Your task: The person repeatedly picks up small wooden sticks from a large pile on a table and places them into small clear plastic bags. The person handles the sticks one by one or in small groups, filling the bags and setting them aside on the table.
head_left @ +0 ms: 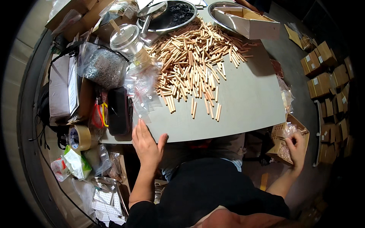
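My left hand (146, 146) lies with fingers outstretched at the table's near edge. Its fingertips touch the lower end of a layer of small clear zip bags (142, 91). Out to the right, my right hand (296, 150) is over a cardboard box (270, 150) below table height, thumb and fingers pinched together. A clear plastic bag (290, 129) shows right at those fingers, and they appear to grip it; its contents are hard to make out. More clear bags of light-brown pieces lie in the box. A large heap of short wooden dowels (190, 64) spreads over the grey table (251, 95).
Left of the zip bags are a dark phone (118, 110), scissors (102, 114), a bag of metal screws (102, 64) and a lidded plastic cup (127, 40). Tape (80, 137) sits lower left. Behind the dowels stand a metal basin (167, 28) and an open carton (253, 26). Cartons (321, 83) stack at right.
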`<act>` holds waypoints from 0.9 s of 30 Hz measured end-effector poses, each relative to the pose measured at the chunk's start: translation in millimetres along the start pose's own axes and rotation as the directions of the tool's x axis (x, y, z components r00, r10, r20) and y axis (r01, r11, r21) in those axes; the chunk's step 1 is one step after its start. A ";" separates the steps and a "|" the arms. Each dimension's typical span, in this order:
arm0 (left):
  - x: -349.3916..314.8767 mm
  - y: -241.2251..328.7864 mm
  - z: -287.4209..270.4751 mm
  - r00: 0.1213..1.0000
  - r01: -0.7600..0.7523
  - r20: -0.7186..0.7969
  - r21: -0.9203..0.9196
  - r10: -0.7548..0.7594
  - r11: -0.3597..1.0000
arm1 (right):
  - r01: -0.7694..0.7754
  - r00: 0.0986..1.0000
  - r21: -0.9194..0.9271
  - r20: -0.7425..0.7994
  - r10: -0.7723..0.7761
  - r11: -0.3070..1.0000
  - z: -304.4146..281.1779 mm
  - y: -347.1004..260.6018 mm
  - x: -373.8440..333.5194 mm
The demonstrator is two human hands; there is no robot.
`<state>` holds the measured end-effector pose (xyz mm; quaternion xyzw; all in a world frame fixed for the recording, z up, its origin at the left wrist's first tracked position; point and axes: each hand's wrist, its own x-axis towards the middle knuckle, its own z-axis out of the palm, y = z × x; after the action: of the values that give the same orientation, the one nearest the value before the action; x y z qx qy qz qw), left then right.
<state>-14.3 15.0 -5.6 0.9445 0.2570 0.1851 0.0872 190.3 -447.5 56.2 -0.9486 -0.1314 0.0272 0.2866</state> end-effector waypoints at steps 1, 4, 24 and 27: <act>-5.6 -2.3 -1.1 1.000 0.004 0.021 -0.025 -0.003 1.000 | -0.061 0.998 -0.112 -0.016 0.059 0.992 -8.2 10.8 -2.7; -12.1 1.7 -4.1 0.995 -0.022 0.089 -0.118 0.033 0.993 | -0.223 0.975 -0.328 -0.095 0.202 0.918 -13.0 13.5 -0.1; -15.8 22.7 4.6 0.943 -0.331 -0.173 -0.599 0.286 0.729 | 0.743 0.649 0.098 0.135 -0.748 0.662 152.0 -164.2 126.0; -17.7 31.5 -2.9 0.979 -0.125 0.000 -0.788 0.203 0.603 | 0.775 0.608 0.105 0.145 -0.781 0.623 161.7 -167.1 138.7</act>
<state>-15.3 -20.9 -0.1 0.8383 0.0585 0.2432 0.4845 264.4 -190.1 16.6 -0.7863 -0.5544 -0.0141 0.2722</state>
